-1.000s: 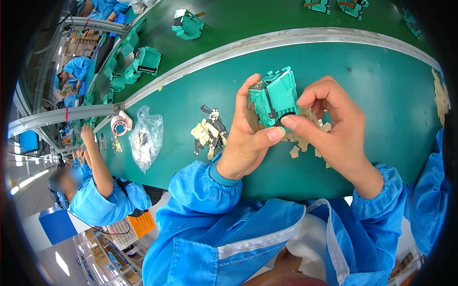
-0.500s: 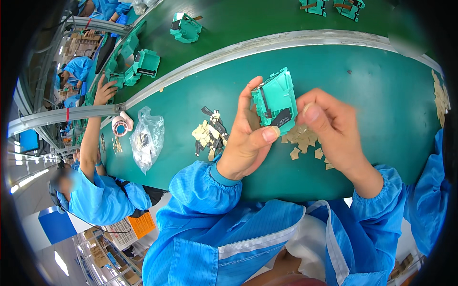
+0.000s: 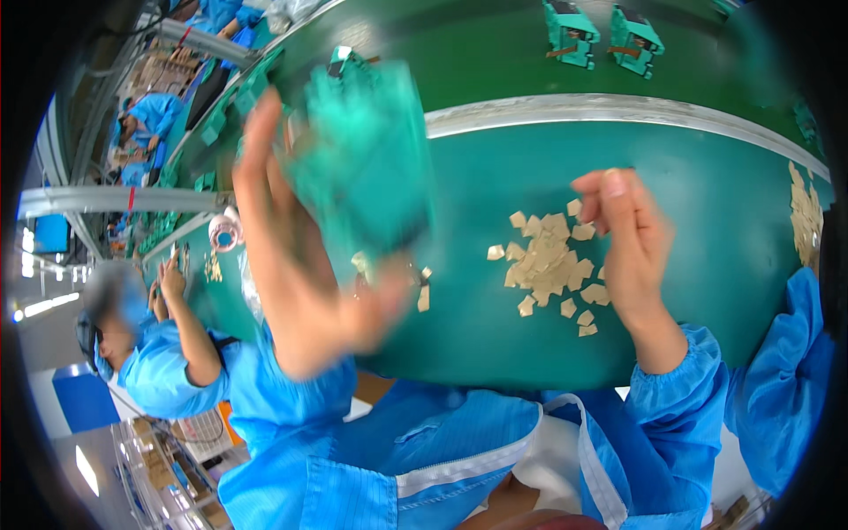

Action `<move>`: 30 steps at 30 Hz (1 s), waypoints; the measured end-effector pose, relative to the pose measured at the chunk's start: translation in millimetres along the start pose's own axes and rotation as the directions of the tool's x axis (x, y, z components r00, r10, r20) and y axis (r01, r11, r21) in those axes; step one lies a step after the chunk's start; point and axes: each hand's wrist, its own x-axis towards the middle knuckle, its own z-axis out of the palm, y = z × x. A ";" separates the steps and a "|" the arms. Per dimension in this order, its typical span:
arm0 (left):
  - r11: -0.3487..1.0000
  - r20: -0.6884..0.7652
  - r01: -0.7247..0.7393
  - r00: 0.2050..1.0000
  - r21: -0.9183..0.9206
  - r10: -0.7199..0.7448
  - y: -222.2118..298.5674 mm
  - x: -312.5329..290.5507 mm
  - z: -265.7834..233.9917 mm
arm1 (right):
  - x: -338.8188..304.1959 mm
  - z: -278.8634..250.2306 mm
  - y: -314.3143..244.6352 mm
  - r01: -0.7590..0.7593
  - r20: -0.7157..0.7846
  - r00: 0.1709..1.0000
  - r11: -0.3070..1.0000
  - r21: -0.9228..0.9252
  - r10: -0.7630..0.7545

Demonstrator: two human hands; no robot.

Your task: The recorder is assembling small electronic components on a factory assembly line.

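Green housing (image 3: pixel 382 163) has swung leftward, gripped in the left hand (image 3: pixel 305 274) — keep it steady. Right hand (image 3: pixel 629 230), fingers drawn narrow, beside tan pieces (image 3: pixel 549 256).

A heap of chips (image 3: pixel 552 261) lies mid-desk (image 3: pixel 477 349), the right grip (image 3: pixel 632 234) at its right side. To the left, the left grip (image 3: pixel 309 283) holds a housing (image 3: pixel 375 159) above the desk, with a few scraps (image 3: pixel 424 297) lying between that grip and the heap. A roll (image 3: pixel 225 233) sits farther left. Along the desk's far side runs a rail (image 3: pixel 574 108); beyond it, two more housings (image 3: pixel 571 37) lie side by side
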 end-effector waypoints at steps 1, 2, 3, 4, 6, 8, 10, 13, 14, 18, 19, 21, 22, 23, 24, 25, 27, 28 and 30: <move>0.986 -0.061 -0.086 0.994 0.142 0.096 -5.7 22.6 -7.6 | 0.2 2.0 -1.3 -0.005 0.032 0.999 1.000 0.022 0.005; 0.938 -0.064 -0.071 0.993 0.339 0.098 -22.3 46.3 -14.3 | 0.6 2.1 -0.8 0.026 0.004 1.000 1.000 -0.005 -0.026; 0.891 -0.081 -0.073 0.989 0.448 0.121 -42.9 71.5 -11.6 | 2.4 2.6 0.5 0.060 -0.025 0.998 0.998 -0.032 -0.061; 0.801 -0.074 -0.036 0.992 0.598 0.100 -63.6 93.2 -14.5 | 2.9 6.4 -1.7 0.074 -0.015 0.997 0.997 -0.016 -0.075; 0.831 -0.077 0.131 0.991 0.540 -0.106 -112.2 124.0 -8.5 | 3.8 6.4 4.2 0.112 0.011 0.994 0.992 -0.051 -0.112; 0.690 -0.036 0.111 0.992 0.715 -0.122 -154.0 145.5 2.8 | 2.1 4.1 10.0 0.124 0.021 0.992 0.987 -0.104 -0.122; 0.721 0.009 -0.006 1.000 0.693 0.000 -172.3 145.6 1.8 | 6.3 0.6 14.3 0.158 0.022 0.987 0.971 -0.179 -0.157; 0.702 0.130 -0.120 0.991 0.702 0.040 -137.3 123.9 -18.0 | 5.5 2.5 15.7 0.143 0.040 0.990 0.974 -0.173 -0.138; 0.680 0.250 -0.224 0.966 0.698 0.061 -120.8 107.2 -27.8 | 4.5 1.2 18.0 0.134 0.040 0.991 0.975 -0.177 -0.129; 0.631 0.398 -0.218 0.904 0.745 -0.158 -78.1 19.8 -76.2 | 5.0 5.7 18.1 0.168 0.074 0.985 0.968 -0.186 -0.157; 0.627 0.393 -0.215 0.906 0.749 -0.158 -91.0 9.2 -82.8 | 4.7 8.2 17.4 0.181 0.077 0.983 0.967 -0.177 -0.170; 0.677 0.358 -0.167 0.921 0.717 -0.153 -111.7 -14.1 -91.2 | 0.2 9.1 17.2 0.185 0.109 0.980 0.964 -0.190 -0.167; 0.679 0.358 -0.166 0.922 0.715 -0.151 -118.2 -18.3 -91.2 | -0.8 8.4 17.0 0.188 0.132 0.978 0.959 -0.212 -0.163; 0.714 0.363 -0.124 0.912 0.689 -0.191 -124.5 -20.4 -91.0 | -1.2 8.5 16.3 0.189 0.133 0.978 0.958 -0.215 -0.163; 0.744 0.369 -0.081 0.900 0.663 -0.231 -129.8 -21.6 -92.0 | -1.0 9.1 15.5 0.155 0.122 0.984 0.964 -0.217 -0.130; 0.746 0.370 -0.082 0.900 0.661 -0.229 -130.6 -20.9 -91.7 | -0.9 8.9 15.0 0.118 0.110 0.989 0.968 -0.220 -0.096; 0.755 0.411 -0.117 0.886 0.645 -0.214 -130.3 -20.0 -91.3 | -1.1 6.5 16.4 0.127 0.128 0.987 0.966 -0.227 -0.100; 0.755 0.413 -0.122 0.886 0.645 -0.209 -127.8 -17.2 -90.4 | 0.8 5.9 17.1 0.139 0.144 0.984 0.963 -0.229 -0.108; 0.785 0.305 0.137 0.870 0.605 -0.387 -120.2 -15.2 -87.0 | 0.8 5.2 16.8 0.149 0.156 0.981 0.968 -0.203 -0.118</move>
